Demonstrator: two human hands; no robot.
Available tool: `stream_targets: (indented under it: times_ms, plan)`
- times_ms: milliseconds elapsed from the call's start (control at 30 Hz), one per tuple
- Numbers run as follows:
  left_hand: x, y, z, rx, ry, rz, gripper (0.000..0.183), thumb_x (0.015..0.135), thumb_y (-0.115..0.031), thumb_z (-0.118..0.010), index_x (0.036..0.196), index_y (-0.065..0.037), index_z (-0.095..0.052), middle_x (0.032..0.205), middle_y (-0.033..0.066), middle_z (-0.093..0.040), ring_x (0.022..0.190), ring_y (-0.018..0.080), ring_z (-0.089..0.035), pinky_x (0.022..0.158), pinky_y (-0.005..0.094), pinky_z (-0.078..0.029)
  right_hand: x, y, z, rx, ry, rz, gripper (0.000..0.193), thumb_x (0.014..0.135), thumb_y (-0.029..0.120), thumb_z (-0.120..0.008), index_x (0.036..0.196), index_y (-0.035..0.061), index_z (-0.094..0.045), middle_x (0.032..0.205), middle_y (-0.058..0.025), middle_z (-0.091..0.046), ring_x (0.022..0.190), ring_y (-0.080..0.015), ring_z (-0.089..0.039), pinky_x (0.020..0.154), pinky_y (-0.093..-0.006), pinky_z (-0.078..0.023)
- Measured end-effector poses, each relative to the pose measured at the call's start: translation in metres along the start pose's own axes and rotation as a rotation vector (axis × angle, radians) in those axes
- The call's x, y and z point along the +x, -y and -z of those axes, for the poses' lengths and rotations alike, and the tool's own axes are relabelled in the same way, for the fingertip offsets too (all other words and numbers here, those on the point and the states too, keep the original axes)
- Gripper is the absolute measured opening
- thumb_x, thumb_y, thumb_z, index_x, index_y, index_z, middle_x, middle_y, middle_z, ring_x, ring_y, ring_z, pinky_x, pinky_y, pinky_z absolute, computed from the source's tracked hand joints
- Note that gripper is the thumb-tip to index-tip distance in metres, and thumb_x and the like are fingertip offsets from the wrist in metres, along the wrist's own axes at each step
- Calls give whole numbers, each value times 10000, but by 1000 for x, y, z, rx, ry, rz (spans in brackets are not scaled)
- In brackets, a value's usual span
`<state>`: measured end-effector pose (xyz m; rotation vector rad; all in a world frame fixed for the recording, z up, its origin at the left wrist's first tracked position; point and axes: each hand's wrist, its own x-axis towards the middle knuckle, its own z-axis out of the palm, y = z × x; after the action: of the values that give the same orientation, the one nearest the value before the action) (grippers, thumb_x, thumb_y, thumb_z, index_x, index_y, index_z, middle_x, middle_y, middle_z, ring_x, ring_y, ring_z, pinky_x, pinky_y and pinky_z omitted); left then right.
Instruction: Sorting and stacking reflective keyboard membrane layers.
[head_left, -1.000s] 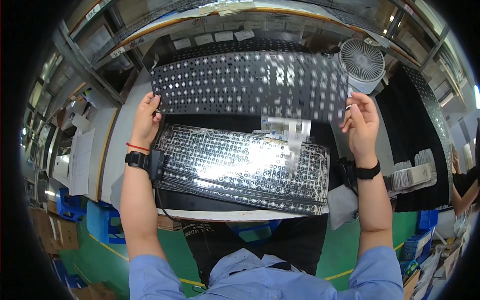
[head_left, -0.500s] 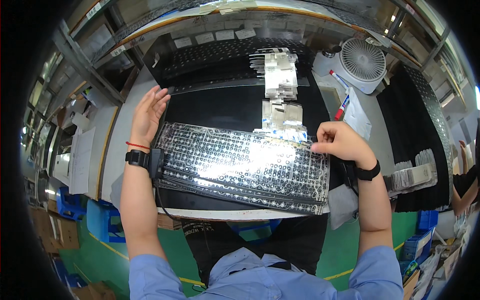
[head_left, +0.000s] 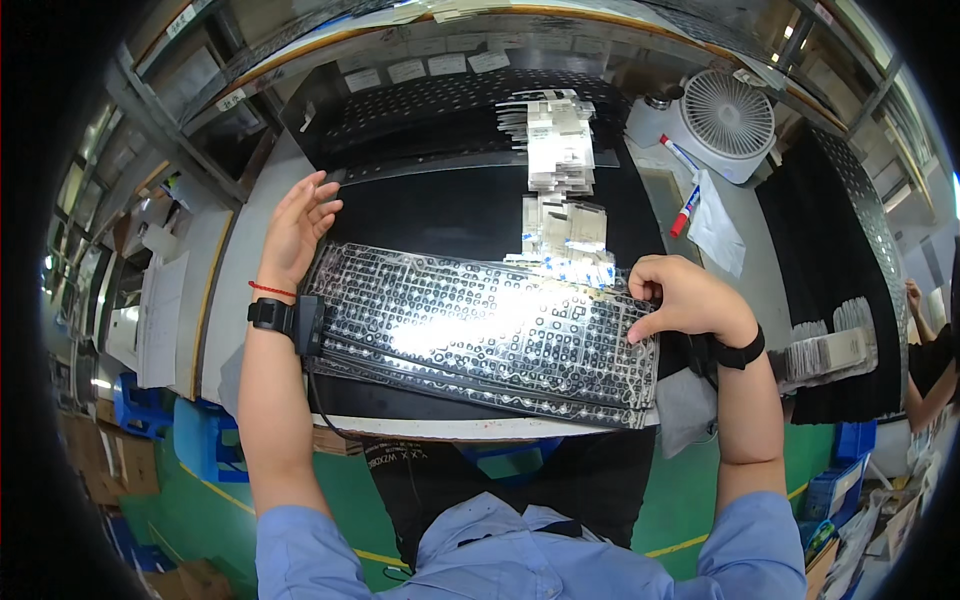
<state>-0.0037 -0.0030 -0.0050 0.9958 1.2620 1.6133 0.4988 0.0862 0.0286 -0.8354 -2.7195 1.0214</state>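
A stack of clear, flexible keyboard membrane sheets point(head_left: 480, 335) printed with dark key rings lies slightly askew before me, with strong glare in its middle. My left hand point(head_left: 300, 228) is raised palm-inward by the stack's far left corner, fingers stretched and holding nothing. Over the right end of the stack is my right hand point(head_left: 690, 300), its fingers curled and its thumb apart from them near the sheets. Nothing visible sits between that thumb and the fingers. Just beyond the stack, a row of overlapping pale flat tabs point(head_left: 560, 150) runs away from me, some marked blue.
A black mat point(head_left: 430, 210) covers the worktop under the stack. At the far right stand a white fan point(head_left: 728, 115), red-capped markers point(head_left: 684, 215) and a white plastic bag point(head_left: 717, 225). More pale tabs point(head_left: 830, 350) lie on a dark stack to the right. Another person's arm point(head_left: 925, 385) shows at the right rim.
My right thumb has moved down and away from the curled fingers, opening a gap between them. My left hand has barely moved.
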Motion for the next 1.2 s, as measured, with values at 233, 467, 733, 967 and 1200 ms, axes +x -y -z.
stream_targets:
  times_ms: [233, 467, 733, 967, 1200]
  plan:
    - [-4, -1, -4, 31, -7, 19, 412, 1013, -262, -478, 1338, -8, -474, 1218, 105, -616, 1041, 167, -623, 857, 253, -515, 3, 2, -3, 412, -291, -107, 124, 858, 76, -686, 894, 18, -582, 754, 28, -537, 653, -43, -484, 583, -211, -401]
    - [-1, -1, -8, 106, -5, 3, 391, 1034, -281, -424, 1273, 8, -532, 1164, 127, -646, 1041, 172, -609, 911, 272, -477, 10, -33, -2, 640, -650, -57, 60, 955, 40, -549, 1010, 19, -560, 801, 34, -583, 689, -18, -515, 611, -176, -413]
    - [-7, 1, -18, 104, 133, 91, 265, 1012, -259, -495, 1094, -37, -613, 937, 1, -678, 768, 49, -622, 687, 191, -495, 14, -44, 1, 860, -704, -102, 91, 987, 84, -515, 1035, 20, -558, 843, -9, -632, 714, -58, -583, 658, -205, -470]
    - [-4, 1, -5, 16, 114, 32, 208, 1002, -211, -520, 1038, -31, -615, 934, 7, -674, 791, 58, -621, 721, 213, -503, 13, -31, 5, 912, -711, -129, 175, 1001, 205, -521, 975, 51, -602, 795, 23, -617, 626, -26, -532, 554, -174, -421]
    - [-4, 2, -10, -15, 26, 12, 195, 999, -212, -523, 1009, -46, -625, 914, 6, -669, 783, 65, -615, 729, 216, -496, 14, -28, 5, 838, -770, -119, 196, 990, 242, -548, 931, 76, -633, 692, 76, -566, 519, 6, -439, 467, -152, -337]
